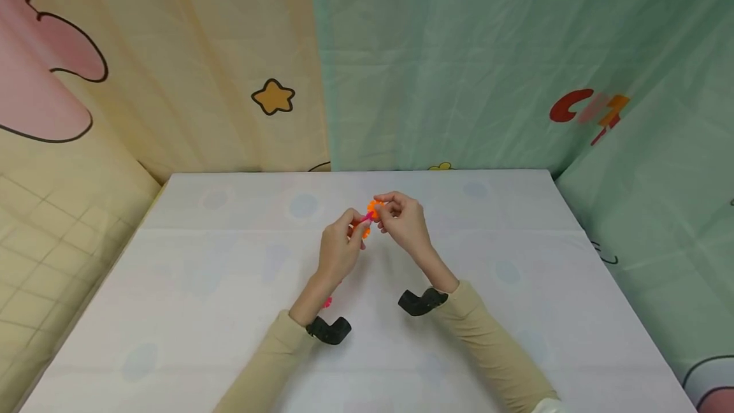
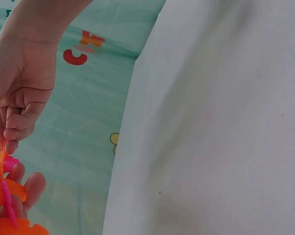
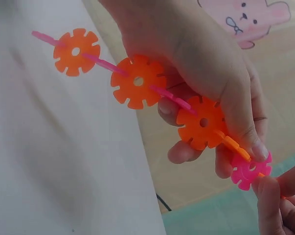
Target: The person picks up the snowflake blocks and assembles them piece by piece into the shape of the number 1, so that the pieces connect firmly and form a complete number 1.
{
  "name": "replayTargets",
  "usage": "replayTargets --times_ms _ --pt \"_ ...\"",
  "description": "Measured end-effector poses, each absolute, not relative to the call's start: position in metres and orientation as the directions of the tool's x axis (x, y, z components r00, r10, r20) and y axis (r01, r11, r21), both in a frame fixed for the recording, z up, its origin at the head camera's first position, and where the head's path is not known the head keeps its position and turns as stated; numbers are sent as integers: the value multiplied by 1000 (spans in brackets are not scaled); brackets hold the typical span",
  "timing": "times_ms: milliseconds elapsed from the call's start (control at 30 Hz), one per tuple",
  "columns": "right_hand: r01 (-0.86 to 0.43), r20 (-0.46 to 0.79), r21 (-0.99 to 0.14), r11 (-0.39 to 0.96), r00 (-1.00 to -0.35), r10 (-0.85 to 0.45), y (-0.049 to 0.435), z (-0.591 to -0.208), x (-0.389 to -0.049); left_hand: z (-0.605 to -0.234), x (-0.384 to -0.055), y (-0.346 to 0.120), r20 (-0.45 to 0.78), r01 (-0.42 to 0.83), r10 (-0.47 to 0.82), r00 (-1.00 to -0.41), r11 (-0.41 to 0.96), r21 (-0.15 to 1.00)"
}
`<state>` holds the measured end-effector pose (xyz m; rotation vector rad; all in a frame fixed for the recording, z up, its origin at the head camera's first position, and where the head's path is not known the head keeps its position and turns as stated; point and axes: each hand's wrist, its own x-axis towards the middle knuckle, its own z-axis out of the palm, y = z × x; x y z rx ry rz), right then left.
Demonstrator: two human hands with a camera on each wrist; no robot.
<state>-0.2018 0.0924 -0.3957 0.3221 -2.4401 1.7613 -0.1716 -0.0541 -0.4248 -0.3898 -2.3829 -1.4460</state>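
Observation:
A chain of slotted plastic snowflake discs, orange and pink, hangs from my left hand. In the right wrist view, orange discs alternate with pink ones seen edge-on. My left thumb and fingers pinch the chain near its upper end, at a pink disc. My right hand pinches an orange disc that meets this pink one. Both hands are raised in front of me, fingertips close together. The chain's lower end, a pink piece, shows beside my left wrist.
A white-covered table with faint spots lies below the hands. Patterned curtains rise along its back and sides. Black curved wrist mounts sit on both forearms.

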Motion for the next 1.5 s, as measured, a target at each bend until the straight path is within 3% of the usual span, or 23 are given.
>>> replayTargets --times_ms 367,633,933,1500 --pt "-150 103 -963 224 -973 -207 103 -408 -206 -424 -171 -58 241 257 89 -966 378 890" --pt "-60 31 -985 162 -985 -171 112 -407 -210 -423 -169 -66 54 94 159 -986 256 962" --pt "-56 30 -981 186 -990 -138 127 -398 -223 -430 -162 -79 10 65 155 -988 359 931" --pt "55 -107 -949 312 -983 -150 123 -413 -266 -460 -164 -73 -32 -10 60 -998 333 943"
